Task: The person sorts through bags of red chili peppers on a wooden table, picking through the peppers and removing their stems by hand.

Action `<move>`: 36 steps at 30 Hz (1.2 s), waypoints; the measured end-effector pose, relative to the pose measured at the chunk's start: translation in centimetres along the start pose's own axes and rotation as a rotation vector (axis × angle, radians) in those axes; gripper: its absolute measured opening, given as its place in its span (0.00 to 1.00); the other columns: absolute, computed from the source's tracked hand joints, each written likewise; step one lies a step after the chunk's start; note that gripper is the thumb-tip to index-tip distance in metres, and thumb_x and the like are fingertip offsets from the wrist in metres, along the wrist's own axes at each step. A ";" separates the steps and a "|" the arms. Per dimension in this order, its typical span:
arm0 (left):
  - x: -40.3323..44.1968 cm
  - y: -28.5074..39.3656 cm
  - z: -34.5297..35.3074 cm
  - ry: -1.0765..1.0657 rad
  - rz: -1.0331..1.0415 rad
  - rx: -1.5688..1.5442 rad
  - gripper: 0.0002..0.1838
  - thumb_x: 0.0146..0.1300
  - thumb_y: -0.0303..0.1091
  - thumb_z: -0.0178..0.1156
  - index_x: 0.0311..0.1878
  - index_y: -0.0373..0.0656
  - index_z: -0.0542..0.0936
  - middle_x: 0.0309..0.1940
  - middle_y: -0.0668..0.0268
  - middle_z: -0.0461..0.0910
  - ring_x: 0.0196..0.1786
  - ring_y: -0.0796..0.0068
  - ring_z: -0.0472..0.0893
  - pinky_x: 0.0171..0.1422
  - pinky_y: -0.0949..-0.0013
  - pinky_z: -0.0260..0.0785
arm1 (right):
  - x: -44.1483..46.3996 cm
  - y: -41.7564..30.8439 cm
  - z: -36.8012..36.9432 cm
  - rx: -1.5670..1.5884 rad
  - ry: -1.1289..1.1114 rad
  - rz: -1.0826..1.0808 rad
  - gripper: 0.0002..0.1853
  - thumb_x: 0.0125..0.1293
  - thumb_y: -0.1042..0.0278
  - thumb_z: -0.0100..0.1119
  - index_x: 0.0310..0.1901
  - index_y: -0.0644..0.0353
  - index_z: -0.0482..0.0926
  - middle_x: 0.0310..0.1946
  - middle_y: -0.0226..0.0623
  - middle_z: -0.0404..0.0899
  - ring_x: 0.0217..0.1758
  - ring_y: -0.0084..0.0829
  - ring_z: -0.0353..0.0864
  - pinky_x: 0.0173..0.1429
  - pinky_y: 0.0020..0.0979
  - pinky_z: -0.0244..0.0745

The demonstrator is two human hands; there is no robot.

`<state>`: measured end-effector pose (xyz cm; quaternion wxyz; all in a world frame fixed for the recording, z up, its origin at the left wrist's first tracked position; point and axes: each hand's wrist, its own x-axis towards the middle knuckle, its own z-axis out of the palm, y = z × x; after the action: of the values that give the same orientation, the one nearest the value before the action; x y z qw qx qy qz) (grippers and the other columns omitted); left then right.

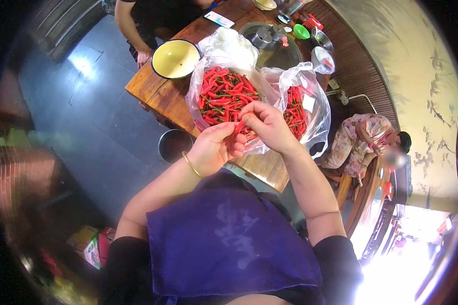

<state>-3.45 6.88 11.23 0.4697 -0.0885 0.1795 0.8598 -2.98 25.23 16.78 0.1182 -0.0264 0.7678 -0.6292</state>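
Red chilies with green stems [224, 94] fill a clear plastic bag [193, 99] on the wooden table. A second open bag [318, 109] beside it, to the right, holds more red chilies [294, 117]. Over the near edge of the first bag, my left hand [219, 145], with a gold bangle at the wrist, has its fingers curled round red chili. My right hand [267, 124] meets it, thumb and forefinger pinched at the same red chili between the hands. How many chilies are held is hidden by the fingers.
A yellow bowl [176, 59] sits at the wooden table's [155, 94] left edge, near another person's hand [143, 57]. Behind the bags are a round metal inset [282, 58], a phone [219, 20] and a green bowl [301, 32]. A bucket [175, 145] stands below left; a person [364, 137] sits right.
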 end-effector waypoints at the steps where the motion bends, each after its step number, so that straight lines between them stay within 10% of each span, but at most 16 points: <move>1: -0.5 0.1 0.2 0.009 -0.014 -0.024 0.08 0.73 0.34 0.51 0.47 0.43 0.76 0.35 0.61 0.82 0.34 0.70 0.82 0.38 0.67 0.76 | 0.0 0.0 0.0 0.009 0.025 0.023 0.05 0.71 0.71 0.56 0.40 0.63 0.77 0.33 0.24 0.76 0.36 0.14 0.72 0.41 0.20 0.70; 21: -1.3 -1.4 -2.6 -0.019 0.209 0.512 0.08 0.71 0.31 0.49 0.42 0.40 0.77 0.31 0.67 0.80 0.31 0.80 0.79 0.38 0.74 0.72 | -2.2 -2.2 3.3 -0.695 0.040 -0.290 0.05 0.66 0.73 0.60 0.38 0.66 0.80 0.31 0.33 0.80 0.33 0.20 0.80 0.35 0.25 0.75; 36: -1.6 -0.4 -0.2 -0.201 0.305 0.495 0.12 0.75 0.37 0.49 0.48 0.39 0.76 0.37 0.70 0.78 0.36 0.83 0.76 0.42 0.79 0.69 | -3.0 1.1 3.1 0.952 0.022 0.143 0.09 0.71 0.65 0.56 0.47 0.58 0.75 0.34 0.35 0.81 0.33 0.29 0.81 0.40 0.30 0.78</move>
<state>-2.20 5.73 11.43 0.3580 0.1423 0.3475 0.8549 0.75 23.10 15.57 0.1520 0.0900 0.3956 -0.9013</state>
